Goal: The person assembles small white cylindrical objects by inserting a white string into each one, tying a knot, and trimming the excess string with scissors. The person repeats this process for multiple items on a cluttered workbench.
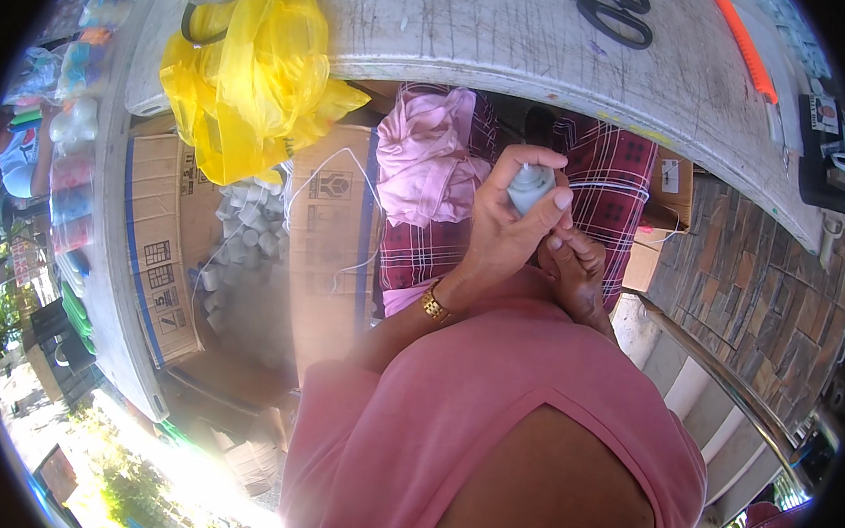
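Little blue-grey container pinched up over the lap, left hand doing the holding
So, head cam view: the left hand (pixel 499 220) has its fingers and thumb curled round a small blue-grey container (pixel 531 189), closed in snugly, with a gold watch (pixel 434 303) on that wrist. The right hand (pixel 580 263) is just below it, fingers mostly bent in; can't tell if it's got hold of anything. The container's over the plaid-covered lap, just right of a crumpled pink cloth (pixel 427 159) and on the near side of the worn grey table (pixel 449 33). Up there: a yellow plastic bag (pixel 260 81) hanging over the edge, black-handled scissors (pixel 615 7) and an orange-handled tool (pixel 744 46). Off left, an open cardboard box (pixel 330 240) has a pile of pale cylindrical pieces (pixel 245 225) in it.
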### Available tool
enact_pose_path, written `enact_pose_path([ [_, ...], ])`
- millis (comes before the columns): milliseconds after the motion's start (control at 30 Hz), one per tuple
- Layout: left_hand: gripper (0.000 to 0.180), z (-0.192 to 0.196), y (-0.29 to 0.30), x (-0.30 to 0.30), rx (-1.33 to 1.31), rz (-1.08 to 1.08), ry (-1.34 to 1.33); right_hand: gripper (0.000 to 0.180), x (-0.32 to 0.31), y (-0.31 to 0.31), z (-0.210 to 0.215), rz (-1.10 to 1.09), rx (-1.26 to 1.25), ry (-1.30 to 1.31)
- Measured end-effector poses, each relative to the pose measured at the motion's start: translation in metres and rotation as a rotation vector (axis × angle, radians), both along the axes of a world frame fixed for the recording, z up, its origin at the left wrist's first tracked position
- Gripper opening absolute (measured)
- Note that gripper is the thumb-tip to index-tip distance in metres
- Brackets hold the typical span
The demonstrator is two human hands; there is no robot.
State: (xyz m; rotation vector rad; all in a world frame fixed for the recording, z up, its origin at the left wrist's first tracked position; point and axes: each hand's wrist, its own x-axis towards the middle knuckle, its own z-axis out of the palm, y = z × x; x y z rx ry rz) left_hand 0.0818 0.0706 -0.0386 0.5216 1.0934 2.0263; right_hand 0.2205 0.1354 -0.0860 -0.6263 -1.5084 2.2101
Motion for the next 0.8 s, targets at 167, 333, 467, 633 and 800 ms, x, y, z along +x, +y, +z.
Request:
enact_pose_path([
  [167,0.031,-0.001,0.000,0.001,-0.009,-0.022,0.000,0.028,0.000,0.002,0.000,0.004,0.005,-0.013],
  [333,0.037,-0.005,0.005,0.005,0.077,0.082,0.077,0.020,-0.009,0.002,0.011,-0.017,-0.008,-0.071],
  [467,0.039,-0.003,0.009,0.009,0.057,0.158,0.052,0.016,-0.017,0.010,0.019,0.057,-0.066,-0.083],
  [633,0.038,0.002,0.008,-0.020,0.046,0.441,0.032,0.017,-0.022,0.010,0.030,0.209,-0.025,-0.200],
  [800,0.031,0.038,-0.010,-0.071,0.085,0.637,0.032,0.017,-0.013,0.011,0.041,0.416,-0.035,-0.225],
])
